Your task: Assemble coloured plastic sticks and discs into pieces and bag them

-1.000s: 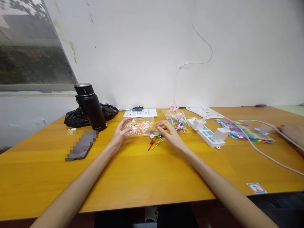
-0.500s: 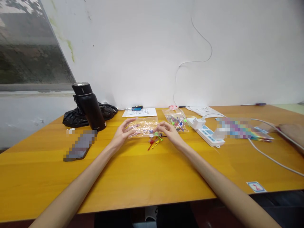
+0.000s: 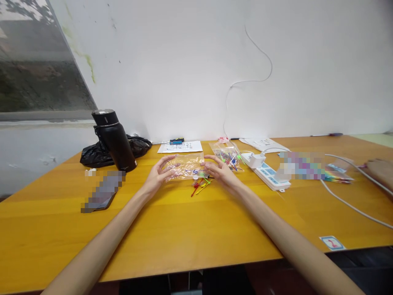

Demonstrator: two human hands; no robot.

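Between my two hands is a clear plastic bag, crinkled and shiny, held just above the table. My left hand grips its left end between thumb and fingers. My right hand pinches its right edge. Right below the bag lie several small coloured plastic pieces: a red one, a yellow one and a green one among them. Part of this pile is hidden behind the bag. A second clear bag, full of small coloured pieces, lies just beyond my right hand.
At left stand a black bottle, a black plastic bag and a phone. A screwdriver rests on paper behind. To the right are a power strip, a white cable, colourful packets and another person's hand.
My right hand's fingers have shifted slightly and spread along the bag's right edge. The other person's hand at far right has moved a little. The pieces on the table stay put.
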